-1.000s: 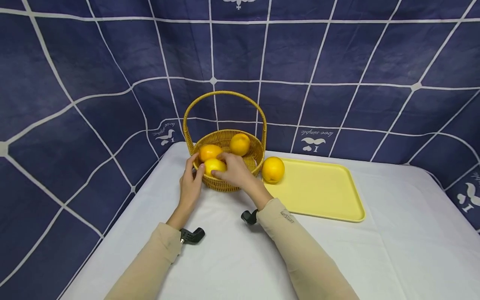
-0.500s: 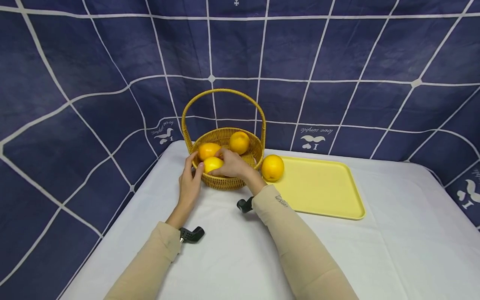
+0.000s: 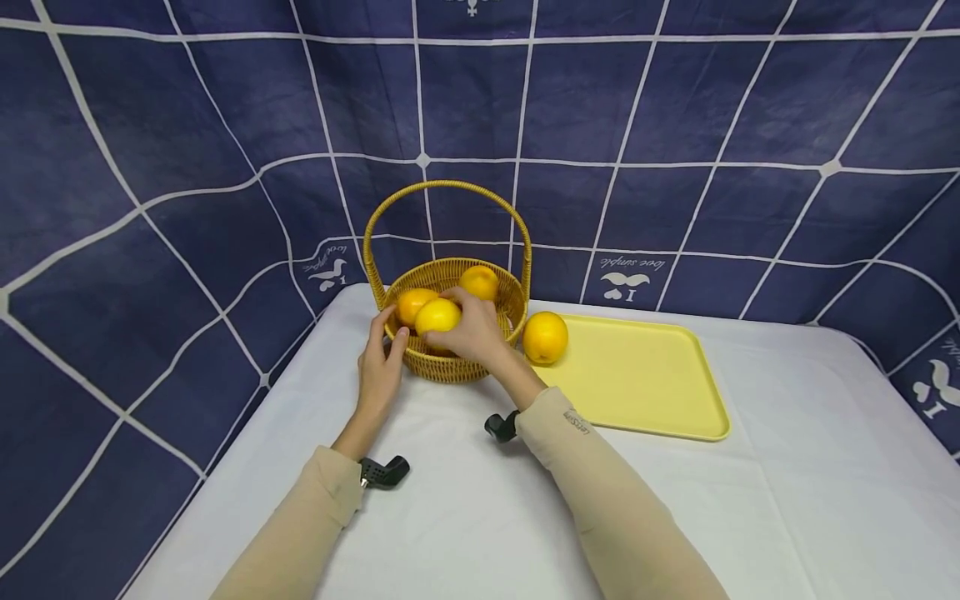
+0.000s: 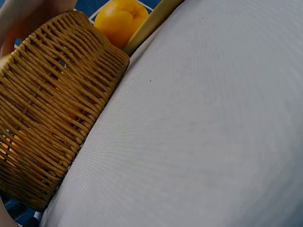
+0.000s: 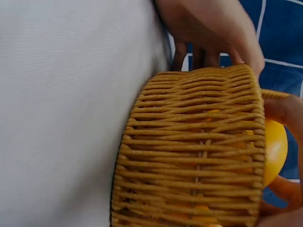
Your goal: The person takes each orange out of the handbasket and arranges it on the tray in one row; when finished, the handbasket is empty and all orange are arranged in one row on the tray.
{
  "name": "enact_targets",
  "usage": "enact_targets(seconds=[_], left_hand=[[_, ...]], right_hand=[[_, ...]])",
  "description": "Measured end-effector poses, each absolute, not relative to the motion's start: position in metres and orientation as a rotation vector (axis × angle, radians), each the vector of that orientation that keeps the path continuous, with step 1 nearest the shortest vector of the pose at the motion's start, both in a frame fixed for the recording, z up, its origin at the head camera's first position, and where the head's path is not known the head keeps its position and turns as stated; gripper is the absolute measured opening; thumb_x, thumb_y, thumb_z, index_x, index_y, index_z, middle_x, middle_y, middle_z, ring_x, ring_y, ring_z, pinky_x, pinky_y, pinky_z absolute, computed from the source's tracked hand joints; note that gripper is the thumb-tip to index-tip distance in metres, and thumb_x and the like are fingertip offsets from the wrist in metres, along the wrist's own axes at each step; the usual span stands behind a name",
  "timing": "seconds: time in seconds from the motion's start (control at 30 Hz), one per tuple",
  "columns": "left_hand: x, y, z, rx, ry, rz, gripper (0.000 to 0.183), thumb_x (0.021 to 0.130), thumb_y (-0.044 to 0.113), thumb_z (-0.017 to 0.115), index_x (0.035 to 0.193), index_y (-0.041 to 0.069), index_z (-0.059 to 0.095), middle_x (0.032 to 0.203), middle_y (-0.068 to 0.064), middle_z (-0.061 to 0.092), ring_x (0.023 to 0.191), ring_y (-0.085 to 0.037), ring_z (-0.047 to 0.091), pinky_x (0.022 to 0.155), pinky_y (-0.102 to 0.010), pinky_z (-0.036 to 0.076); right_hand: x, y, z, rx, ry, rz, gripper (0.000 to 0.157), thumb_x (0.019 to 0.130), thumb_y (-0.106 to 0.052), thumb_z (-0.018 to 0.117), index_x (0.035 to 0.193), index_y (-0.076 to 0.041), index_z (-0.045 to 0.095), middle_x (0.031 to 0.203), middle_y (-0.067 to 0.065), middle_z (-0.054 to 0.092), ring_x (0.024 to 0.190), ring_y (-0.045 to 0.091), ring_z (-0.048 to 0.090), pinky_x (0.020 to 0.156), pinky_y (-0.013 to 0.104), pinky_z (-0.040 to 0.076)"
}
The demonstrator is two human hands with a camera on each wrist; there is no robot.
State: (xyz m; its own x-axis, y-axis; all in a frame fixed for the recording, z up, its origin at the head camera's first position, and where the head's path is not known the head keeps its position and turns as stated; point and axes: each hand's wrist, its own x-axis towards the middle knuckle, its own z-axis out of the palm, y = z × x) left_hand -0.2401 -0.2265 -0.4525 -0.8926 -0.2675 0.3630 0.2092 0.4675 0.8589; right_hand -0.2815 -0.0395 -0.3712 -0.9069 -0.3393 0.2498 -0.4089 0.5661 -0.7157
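A wicker basket with a tall arched handle stands at the back of the table. My right hand pinches a yellow-toned orange between thumb and fingers, over the basket's near side. In the right wrist view, that orange shows above the rim. Two more oranges are in the basket, one at its left and one toward the back. My left hand grips the basket's left front rim, thumb and fingers spread along it. The right wrist view shows this left hand against the wicker.
A yellow tray lies right of the basket. On its left end, close to the basket, sits another orange. White cloth covers the table, and a blue gridded curtain hangs behind and at the left.
My right hand has lifted the yellow-toned orange from low in the basket, up and slightly rightward. My left hand has stayed at the rim.
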Motion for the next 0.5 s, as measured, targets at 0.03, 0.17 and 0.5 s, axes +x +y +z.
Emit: enact_targets(seconds=[0.03, 0.17, 0.5], left_hand=[[-0.24, -0.226, -0.452, 0.044, -2.266, -1.42, 0.049, 0.111, 0.041, 0.05, 0.159, 0.03, 0.043, 0.164, -0.003, 0.046, 0.15, -0.026, 0.045, 0.123, -0.051, 0.041], [-0.239, -0.226, -0.451, 0.044, -2.274, -1.418, 0.05, 0.111, 0.041, 0.05, 0.159, 0.031, 0.042, 0.165, -0.003, 0.045, 0.151, -0.028, 0.044, 0.124, -0.052, 0.04], [-0.239, -0.225, -0.451, 0.053, -2.281, -1.417, 0.05, 0.111, 0.042, 0.05, 0.159, 0.031, 0.042, 0.167, -0.001, 0.043, 0.154, -0.027, 0.04, 0.126, -0.052, 0.036]], right_hand=[[-0.279, -0.036, -0.37, 0.629, -2.677, 1.281, 0.067, 0.079, -0.039, 0.087, 0.137, -0.015, 0.064, 0.132, 0.008, 0.07, 0.123, 0.035, 0.057, 0.099, 0.047, 0.054], [-0.27, -0.021, -0.366, 0.572, -2.561, 1.328, 0.066, 0.079, -0.039, 0.087, 0.137, -0.017, 0.064, 0.128, 0.005, 0.072, 0.114, 0.028, 0.064, 0.096, 0.043, 0.058], [-0.251, 0.037, -0.35, 0.44, -2.424, 1.429, 0.062, 0.083, -0.039, 0.086, 0.136, -0.015, 0.064, 0.129, 0.006, 0.071, 0.109, 0.026, 0.068, 0.09, 0.043, 0.062]])
